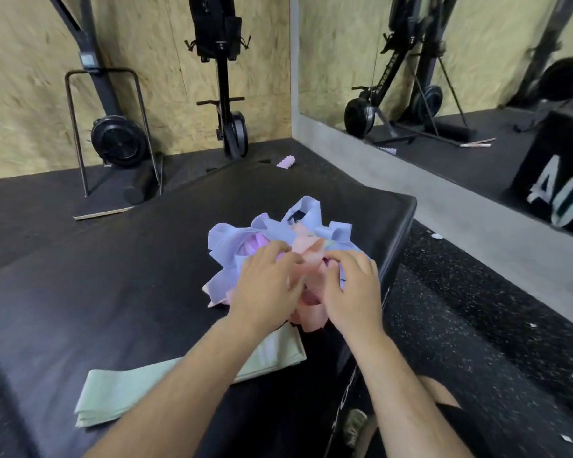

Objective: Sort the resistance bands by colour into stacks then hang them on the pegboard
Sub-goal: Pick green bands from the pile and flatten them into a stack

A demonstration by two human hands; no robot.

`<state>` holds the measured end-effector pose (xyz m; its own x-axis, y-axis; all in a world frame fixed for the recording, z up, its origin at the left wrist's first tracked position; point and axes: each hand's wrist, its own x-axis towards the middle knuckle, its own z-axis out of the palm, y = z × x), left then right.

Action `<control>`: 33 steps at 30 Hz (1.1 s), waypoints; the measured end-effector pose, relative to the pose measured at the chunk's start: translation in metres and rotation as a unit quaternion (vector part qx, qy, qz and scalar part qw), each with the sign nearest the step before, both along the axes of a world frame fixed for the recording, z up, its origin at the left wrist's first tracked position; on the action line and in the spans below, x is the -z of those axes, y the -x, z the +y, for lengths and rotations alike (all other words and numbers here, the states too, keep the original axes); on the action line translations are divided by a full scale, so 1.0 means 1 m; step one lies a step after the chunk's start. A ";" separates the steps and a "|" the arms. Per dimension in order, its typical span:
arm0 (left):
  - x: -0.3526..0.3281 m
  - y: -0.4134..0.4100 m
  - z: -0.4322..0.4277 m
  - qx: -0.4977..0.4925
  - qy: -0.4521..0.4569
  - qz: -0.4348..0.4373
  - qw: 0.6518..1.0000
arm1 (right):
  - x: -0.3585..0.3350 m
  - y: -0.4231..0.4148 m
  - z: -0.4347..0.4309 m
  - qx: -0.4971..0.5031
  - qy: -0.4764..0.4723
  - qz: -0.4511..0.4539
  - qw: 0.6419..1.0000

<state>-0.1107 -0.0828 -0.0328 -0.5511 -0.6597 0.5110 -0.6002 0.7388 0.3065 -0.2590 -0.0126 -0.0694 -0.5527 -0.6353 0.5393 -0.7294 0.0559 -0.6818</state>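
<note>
The resistance bands are flat fabric loops in soft pastel shades, and most of them sit in one tangled pile (278, 233) of lavender and pale pink, with a little brighter pink showing deep in the middle. The loops are crumpled and folded over each other, some standing up in open curls at the far side. The pile lies on a black padded mat (113, 276), toward its right edge, and both hands are on the near side of it, close together but not touching. The left hand (265, 285) rests on the lavender and pink loops with its fingers bent at the tips; it is blurred, so whether it grips a band cannot be told. The right hand (351, 292) has its fingers curled down into the pile's right side, with a bit of lavender band caught between thumb and fingers. Nearer the person, under the left forearm, a green stack (119, 388) of bands lies flat and neatly layered on the same mat, just beside the pile but apart from it. On the floor beyond the mat lies a small lilac ridged roller (286, 161), and a wall mirror (477, 61) stands to the right.
</note>
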 end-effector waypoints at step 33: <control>-0.065 0.032 -0.087 -0.155 -0.131 -0.357 0.912 | -0.005 0.062 -0.078 -0.026 -0.234 -0.062 0.970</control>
